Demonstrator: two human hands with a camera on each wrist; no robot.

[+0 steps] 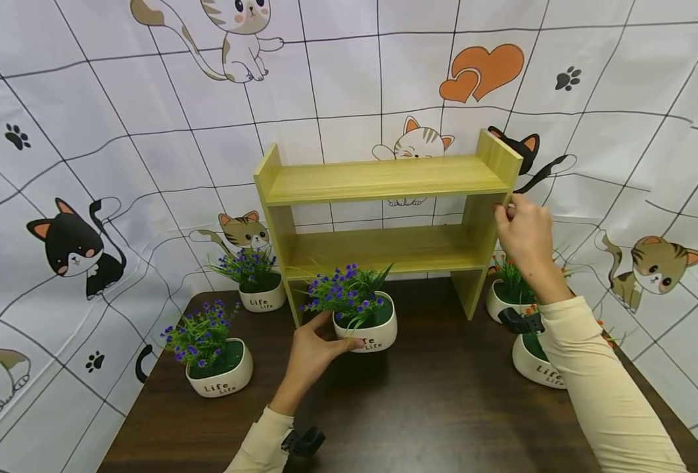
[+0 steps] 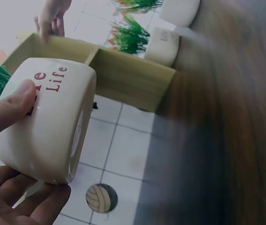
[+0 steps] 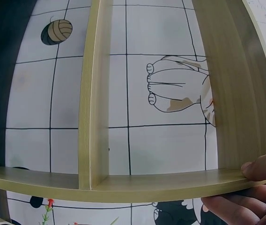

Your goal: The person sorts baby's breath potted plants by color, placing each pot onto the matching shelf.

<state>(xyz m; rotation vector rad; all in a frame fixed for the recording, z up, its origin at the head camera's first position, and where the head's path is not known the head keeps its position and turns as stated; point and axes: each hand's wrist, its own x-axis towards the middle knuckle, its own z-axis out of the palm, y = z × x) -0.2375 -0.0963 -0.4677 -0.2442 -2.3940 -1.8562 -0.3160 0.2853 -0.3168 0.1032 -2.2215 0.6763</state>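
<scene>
My left hand [image 1: 312,349] grips a white oval pot [image 1: 383,334] of purple artificial flowers, thumb on its lettered front. In the left wrist view the pot [image 2: 53,129] is raised off the dark table, its underside edge showing and the fingers curled at its far side. Behind it stands a light wooden two-tier shelf [image 1: 378,180], both boards bare. My right hand [image 1: 526,230] pinches the shelf's right side panel just under the upper board; the right wrist view shows the thumb [image 3: 259,166] inside and the other fingers outside.
Two pots of purple flowers stand left of the shelf, one nearer [image 1: 221,381] and one farther back [image 1: 263,299]. Two pots with orange-red flowers, a back one [image 1: 499,305] and a front one [image 1: 535,364], are partly behind my right arm. A cat-print wall sheet [image 1: 349,79] hangs behind.
</scene>
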